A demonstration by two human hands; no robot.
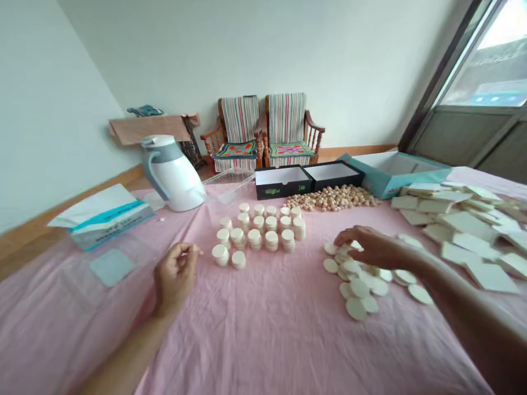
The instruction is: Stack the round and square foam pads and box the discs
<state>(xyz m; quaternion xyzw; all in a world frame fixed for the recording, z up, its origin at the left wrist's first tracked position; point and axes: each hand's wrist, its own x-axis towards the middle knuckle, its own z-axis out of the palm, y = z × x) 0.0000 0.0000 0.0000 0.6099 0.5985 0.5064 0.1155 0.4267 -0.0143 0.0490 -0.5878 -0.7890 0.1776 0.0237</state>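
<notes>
My left hand [176, 273] hovers over the pink cloth [263, 329], fingers curled in a pinch; what it holds is too small to make out. It is just left of rows of small stacked white discs [259, 233]. My right hand [370, 247] reaches over a loose pile of flat white discs [362, 280], fingers bent down onto them.
A white jug [173, 173] stands at the back left beside a blue-and-white packet [107, 216]. Two black boxes [307, 178], a heap of small tan balls [335, 198], a teal box [395, 173] and white square tiles [465, 230] lie at the back and right. Two striped chairs [263, 134] stand by the wall.
</notes>
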